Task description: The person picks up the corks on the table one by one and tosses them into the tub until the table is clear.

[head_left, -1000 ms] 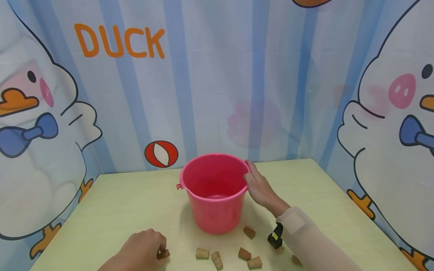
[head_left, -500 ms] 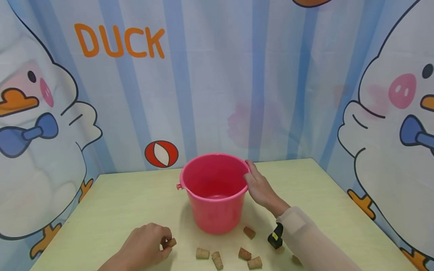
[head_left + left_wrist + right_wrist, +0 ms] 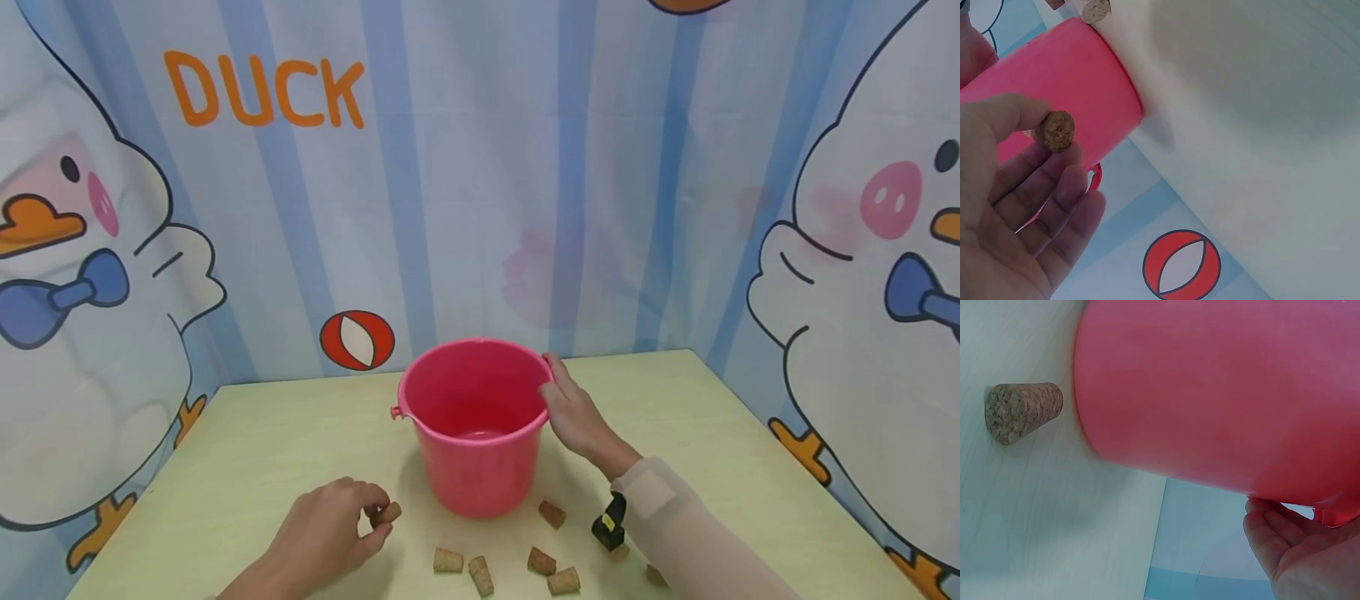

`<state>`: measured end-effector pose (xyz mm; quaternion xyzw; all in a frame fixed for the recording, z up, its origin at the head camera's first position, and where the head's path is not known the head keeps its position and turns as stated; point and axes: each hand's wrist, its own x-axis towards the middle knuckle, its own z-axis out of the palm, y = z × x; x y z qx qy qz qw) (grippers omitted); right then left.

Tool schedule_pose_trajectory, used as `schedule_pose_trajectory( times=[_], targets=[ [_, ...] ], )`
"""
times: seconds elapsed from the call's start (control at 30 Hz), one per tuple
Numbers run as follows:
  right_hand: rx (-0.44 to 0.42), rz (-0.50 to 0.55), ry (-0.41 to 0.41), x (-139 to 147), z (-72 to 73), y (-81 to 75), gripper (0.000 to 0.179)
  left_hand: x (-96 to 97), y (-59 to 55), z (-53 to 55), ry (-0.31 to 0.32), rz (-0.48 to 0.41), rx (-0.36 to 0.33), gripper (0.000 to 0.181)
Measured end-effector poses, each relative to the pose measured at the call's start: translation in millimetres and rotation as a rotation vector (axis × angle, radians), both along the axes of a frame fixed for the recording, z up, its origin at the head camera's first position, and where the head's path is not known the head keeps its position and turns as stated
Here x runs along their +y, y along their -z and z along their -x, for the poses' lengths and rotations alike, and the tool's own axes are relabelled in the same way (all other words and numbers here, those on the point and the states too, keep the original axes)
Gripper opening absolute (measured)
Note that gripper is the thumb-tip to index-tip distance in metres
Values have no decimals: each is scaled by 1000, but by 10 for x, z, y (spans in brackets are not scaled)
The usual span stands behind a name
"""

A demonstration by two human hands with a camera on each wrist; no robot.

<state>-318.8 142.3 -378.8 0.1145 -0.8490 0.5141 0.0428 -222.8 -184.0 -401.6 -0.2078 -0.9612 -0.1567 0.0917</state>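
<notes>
A pink bucket (image 3: 480,475) stands upright on the pale yellow table, its inside bare as far as the head view shows. My right hand (image 3: 581,417) grips its rim on the right side, thumb over the edge and fingers outside along the wall. Left of the bucket, my left hand (image 3: 330,525) pinches a cork stopper (image 3: 1058,130) between thumb and fingertips, raised over the table. In the left wrist view the other fingers extend below the cork, with the bucket wall behind. One cork (image 3: 1022,411) lies close to the bucket's base in the right wrist view.
Several more corks lie in front of the bucket, among them a pale cork (image 3: 448,561) and a darker cork (image 3: 541,562). A black wrist device (image 3: 609,527) hangs under the right sleeve (image 3: 697,533). A duck-print curtain (image 3: 480,167) encloses the table's back and sides.
My left hand has lifted the cork from near the tabletop and carried it forward and to the right, nearer the bucket. The right hand and the bucket stay where they were.
</notes>
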Motion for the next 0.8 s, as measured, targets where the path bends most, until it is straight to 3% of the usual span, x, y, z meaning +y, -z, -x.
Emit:
schedule_pose_trajectory(
  times=[0.17,0.37,0.8],
  targets=[
    [-1,-2,5,-2,3,-4,63,45,-43,-24,-19,-24,92,25],
    [-1,0,2,-4,3,-1,63,98,-104,-35,-39,-48,159,18],
    [2,1,-1,-5,2,0,63,124,-197,-40,21,-101,323,19]
  ],
)
